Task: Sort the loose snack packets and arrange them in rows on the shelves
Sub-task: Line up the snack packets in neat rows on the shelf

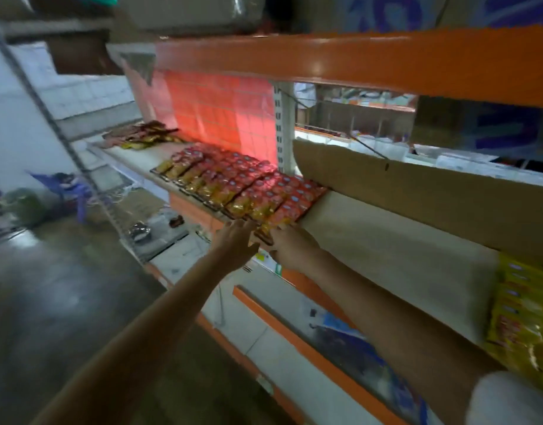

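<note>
On the shelf [386, 240]: rowed snack packets [242, 185]

The pale board shelf [371, 240] carries overlapping rows of red-and-gold foil snack packets [242, 185] reaching its front edge.

head-worn | faces forward-down | close over shelf [371, 240]
</note>
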`<action>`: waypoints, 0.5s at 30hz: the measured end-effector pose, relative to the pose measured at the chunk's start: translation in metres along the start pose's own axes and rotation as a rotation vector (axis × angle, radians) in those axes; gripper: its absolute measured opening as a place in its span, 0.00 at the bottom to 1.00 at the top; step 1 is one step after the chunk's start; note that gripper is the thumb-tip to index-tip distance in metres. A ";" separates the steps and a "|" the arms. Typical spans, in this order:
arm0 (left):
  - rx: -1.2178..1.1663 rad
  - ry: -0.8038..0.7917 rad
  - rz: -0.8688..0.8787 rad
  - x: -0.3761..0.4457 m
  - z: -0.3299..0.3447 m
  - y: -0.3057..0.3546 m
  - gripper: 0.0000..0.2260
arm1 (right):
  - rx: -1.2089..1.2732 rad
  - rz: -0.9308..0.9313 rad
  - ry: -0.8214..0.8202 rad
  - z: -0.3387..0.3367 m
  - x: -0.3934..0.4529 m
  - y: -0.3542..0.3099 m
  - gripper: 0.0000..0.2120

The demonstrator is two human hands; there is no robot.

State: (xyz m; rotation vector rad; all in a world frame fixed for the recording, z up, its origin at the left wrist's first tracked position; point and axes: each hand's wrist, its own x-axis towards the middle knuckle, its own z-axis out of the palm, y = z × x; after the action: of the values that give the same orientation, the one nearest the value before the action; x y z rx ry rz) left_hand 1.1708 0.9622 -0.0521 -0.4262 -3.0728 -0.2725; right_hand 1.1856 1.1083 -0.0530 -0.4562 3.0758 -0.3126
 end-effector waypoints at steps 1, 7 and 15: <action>0.012 0.002 -0.039 -0.001 -0.004 -0.020 0.20 | 0.007 -0.022 -0.007 0.004 0.016 -0.017 0.18; 0.043 0.060 -0.184 -0.007 -0.032 -0.161 0.21 | -0.038 -0.200 -0.040 0.026 0.121 -0.132 0.19; 0.106 0.073 -0.381 0.007 -0.060 -0.322 0.21 | -0.032 -0.299 -0.067 0.047 0.253 -0.268 0.20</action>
State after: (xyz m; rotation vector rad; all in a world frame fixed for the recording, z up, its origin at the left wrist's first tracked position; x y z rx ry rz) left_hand 1.0763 0.6486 -0.0474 0.1725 -3.0547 -0.1266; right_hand 1.0227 0.7745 -0.0420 -0.9112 2.9471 -0.2455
